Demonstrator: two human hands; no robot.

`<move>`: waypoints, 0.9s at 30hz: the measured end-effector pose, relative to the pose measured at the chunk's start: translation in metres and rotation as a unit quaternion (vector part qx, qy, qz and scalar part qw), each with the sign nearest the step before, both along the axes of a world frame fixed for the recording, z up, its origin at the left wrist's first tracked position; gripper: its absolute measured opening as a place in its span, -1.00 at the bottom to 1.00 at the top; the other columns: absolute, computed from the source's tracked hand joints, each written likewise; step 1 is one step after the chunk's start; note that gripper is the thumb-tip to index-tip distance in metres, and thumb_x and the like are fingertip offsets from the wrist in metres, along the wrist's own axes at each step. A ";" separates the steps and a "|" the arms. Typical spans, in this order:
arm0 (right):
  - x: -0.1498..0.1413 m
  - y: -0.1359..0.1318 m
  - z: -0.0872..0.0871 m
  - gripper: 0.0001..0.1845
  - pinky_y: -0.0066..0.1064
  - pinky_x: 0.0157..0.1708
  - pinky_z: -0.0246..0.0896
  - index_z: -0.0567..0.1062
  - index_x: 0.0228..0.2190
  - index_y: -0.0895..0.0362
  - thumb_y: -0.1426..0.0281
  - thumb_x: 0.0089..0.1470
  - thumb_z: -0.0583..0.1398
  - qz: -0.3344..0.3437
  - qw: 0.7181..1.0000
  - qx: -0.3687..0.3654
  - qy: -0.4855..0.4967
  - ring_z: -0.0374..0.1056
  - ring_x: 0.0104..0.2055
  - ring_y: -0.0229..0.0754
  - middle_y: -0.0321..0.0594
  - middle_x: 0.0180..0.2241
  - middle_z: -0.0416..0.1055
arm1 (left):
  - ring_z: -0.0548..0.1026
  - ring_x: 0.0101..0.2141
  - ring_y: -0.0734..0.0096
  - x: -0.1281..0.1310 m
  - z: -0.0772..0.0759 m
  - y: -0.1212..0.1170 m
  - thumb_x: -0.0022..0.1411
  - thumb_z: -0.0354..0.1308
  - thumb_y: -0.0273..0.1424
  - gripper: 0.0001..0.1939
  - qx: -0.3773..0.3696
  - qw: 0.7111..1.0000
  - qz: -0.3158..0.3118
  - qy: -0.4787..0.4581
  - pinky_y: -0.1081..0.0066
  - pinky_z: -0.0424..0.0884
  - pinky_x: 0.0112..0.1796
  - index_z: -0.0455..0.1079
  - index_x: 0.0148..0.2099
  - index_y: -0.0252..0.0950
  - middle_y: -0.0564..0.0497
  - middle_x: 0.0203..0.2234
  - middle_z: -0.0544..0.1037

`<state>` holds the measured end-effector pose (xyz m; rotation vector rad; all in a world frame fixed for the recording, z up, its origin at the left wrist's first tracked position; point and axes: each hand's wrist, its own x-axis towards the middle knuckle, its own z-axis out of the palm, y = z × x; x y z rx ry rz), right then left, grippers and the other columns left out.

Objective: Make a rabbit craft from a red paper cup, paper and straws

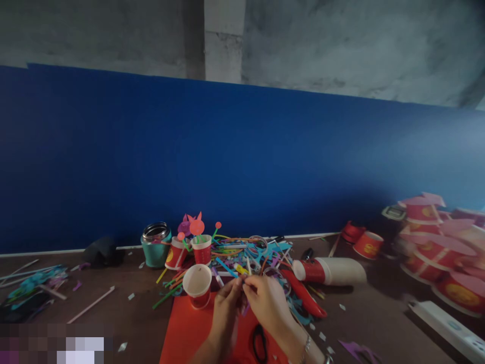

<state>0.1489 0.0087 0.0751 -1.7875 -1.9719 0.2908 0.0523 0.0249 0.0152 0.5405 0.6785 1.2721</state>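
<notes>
My left hand (226, 306) and my right hand (268, 299) meet fingertip to fingertip over a red sheet (182, 328). Both are closed in a pinch; what lies between the fingers is too small and hidden to name. A blue strip (226, 267) ends close to my fingertips, and I cannot tell whether it is held. Just left of my left hand stands an upright red and white paper cup (197, 283). Black scissor handles (259, 344) rest on the red sheet, beside my right wrist. A red pouch-like thing (303, 293) lies right of my right hand.
Behind my hands spreads a heap of colored paper scraps and straws (261, 250). Cups with paper figures (200, 247) and a teal jar (156, 247) stand back left. Stacked paper cups (333, 270) lie on their side. Decorated cups (443, 258) and a power strip (450, 328) are right.
</notes>
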 end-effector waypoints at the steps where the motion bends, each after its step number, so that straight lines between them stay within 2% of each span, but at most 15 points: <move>1: 0.000 0.000 0.000 -0.68 -0.50 -0.50 -0.04 0.51 -0.60 0.10 0.45 0.09 0.06 -0.002 1.000 0.002 -0.002 0.39 -0.47 -0.26 -0.25 -0.56 0.51 | 0.18 -0.67 0.63 0.000 0.001 0.000 -0.21 0.39 -0.18 -0.63 0.007 1.000 -0.003 0.008 0.57 0.07 -0.62 0.56 -0.36 -0.33 0.15 -0.74 0.34; 7: 0.006 -0.001 0.007 -0.86 -0.48 -0.44 0.01 0.56 -0.42 0.07 0.40 -0.02 0.18 -0.030 0.999 -0.034 -0.018 0.43 -0.34 -0.15 -0.23 -0.46 0.55 | 0.13 -0.71 0.66 -0.004 0.004 0.002 -0.23 0.38 -0.14 -0.61 0.010 0.999 0.018 0.030 0.58 -0.01 -0.66 0.54 -0.40 -0.35 0.16 -0.77 0.30; 14: 0.008 0.000 0.009 -0.78 -0.46 -0.49 -0.08 0.52 -0.58 0.09 0.48 -0.01 0.13 -0.021 0.999 -0.023 -0.038 0.41 -0.41 -0.18 -0.22 -0.53 0.52 | 0.13 -0.70 0.66 -0.005 0.003 0.003 -0.18 0.37 -0.16 -0.60 0.011 0.999 0.012 0.042 0.57 -0.02 -0.65 0.54 -0.32 -0.35 0.17 -0.76 0.29; 21: 0.006 -0.001 0.004 -0.75 -0.49 -0.52 -0.10 0.51 -0.59 0.09 0.46 0.02 0.10 -0.006 1.000 0.001 -0.014 0.36 -0.48 -0.25 -0.26 -0.56 0.50 | 0.10 -0.72 0.68 -0.003 0.000 0.003 -0.20 0.37 -0.13 -0.57 0.004 0.999 0.016 0.039 0.59 -0.05 -0.67 0.55 -0.32 -0.34 0.18 -0.78 0.27; 27: 0.004 0.000 -0.001 -0.71 -0.52 -0.51 -0.04 0.50 -0.62 0.10 0.47 0.04 0.07 0.007 1.000 0.000 0.016 0.35 -0.50 -0.28 -0.26 -0.57 0.49 | 0.20 -0.68 0.64 -0.001 0.005 -0.001 -0.26 0.41 -0.17 -0.58 -0.016 1.000 0.022 -0.006 0.58 0.11 -0.62 0.55 -0.35 -0.36 0.15 -0.75 0.33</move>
